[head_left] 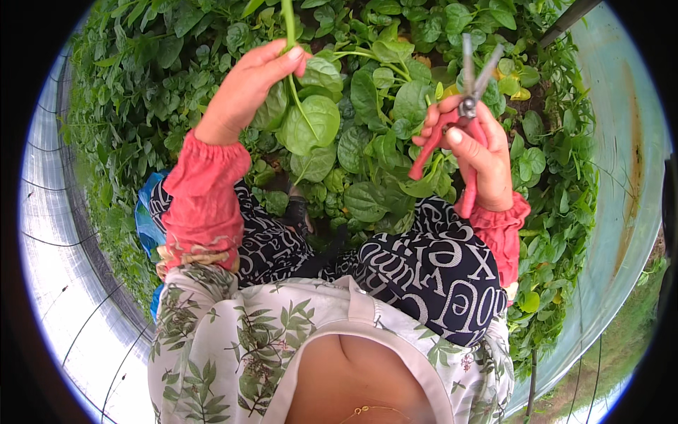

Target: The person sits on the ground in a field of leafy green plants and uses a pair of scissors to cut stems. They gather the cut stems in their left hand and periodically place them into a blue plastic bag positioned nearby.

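My left hand [254, 85] is raised at the upper left, its thumb and fingers closed around a thick green stem [288, 24]. Broad, glossy leaves [310, 124] hang below that hand. In my right hand [484, 153] lies a pair of pruning shears [468, 106] with red handles, its blades apart and pointing away from me. Near the fingertips of that hand is a small green shoot [438, 91]. Low leafy plants [365, 201] with round leaves grow between and beneath both hands.
Dense leafy plants [137, 90] spread ahead and to both sides. Plastic sheeting [609, 159] curves along the right, with a dark post [569, 21] near its top. More sheeting [47, 212] stands at the left. A blue plastic bag [145, 212] sits beside my left knee.
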`<state>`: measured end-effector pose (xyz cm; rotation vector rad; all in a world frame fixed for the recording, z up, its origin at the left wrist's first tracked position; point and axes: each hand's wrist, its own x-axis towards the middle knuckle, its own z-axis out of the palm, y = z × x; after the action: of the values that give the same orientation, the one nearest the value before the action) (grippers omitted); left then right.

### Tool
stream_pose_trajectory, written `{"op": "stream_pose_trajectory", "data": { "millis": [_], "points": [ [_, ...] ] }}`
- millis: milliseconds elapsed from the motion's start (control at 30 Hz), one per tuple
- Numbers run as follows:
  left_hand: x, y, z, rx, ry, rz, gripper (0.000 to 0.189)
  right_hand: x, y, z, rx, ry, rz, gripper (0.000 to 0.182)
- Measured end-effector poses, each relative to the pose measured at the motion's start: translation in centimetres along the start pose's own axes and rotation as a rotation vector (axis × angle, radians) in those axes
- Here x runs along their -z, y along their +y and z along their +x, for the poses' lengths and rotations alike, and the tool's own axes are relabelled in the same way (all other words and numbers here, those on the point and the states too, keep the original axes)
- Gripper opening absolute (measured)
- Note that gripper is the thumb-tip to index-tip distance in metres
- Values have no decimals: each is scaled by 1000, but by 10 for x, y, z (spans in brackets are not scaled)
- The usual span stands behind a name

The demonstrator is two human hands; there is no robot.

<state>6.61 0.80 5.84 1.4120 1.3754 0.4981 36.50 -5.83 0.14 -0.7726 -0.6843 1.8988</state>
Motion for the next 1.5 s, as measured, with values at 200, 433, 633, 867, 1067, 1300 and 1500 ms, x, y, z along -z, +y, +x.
{"op": "stream_pose_trajectory", "data": {
  "millis": [200, 433, 633, 867, 1067, 1300, 1500],
  "points": [
    [-40, 23, 29, -24, -572, 432, 27, 1, 18, 8, -424, -260, -522, 29],
    [-13, 3, 31, 232, -402, 407, 27, 22, 50, -11, -561, 24, -355, 19],
    [-14, -73, -9, 479, -541, 657, 45, 28, 57, -14, -565, -60, -188, 24],
    [-39, -123, -29, 307, -321, 645, 23, 30, 57, -16, -456, -40, -107, 27],
    [-13, -33, -2, 140, -380, -222, 20, 63, -3, -15, -149, 211, -171, 28],
    [-48, 59, 106, -145, -378, 29, 32, 113, -46, 61, -168, 343, -27, 29],
    [-133, 61, 207, -443, 6, 718, 49, 105, 2, 105, -323, 203, 277, 30]
  ]
}}
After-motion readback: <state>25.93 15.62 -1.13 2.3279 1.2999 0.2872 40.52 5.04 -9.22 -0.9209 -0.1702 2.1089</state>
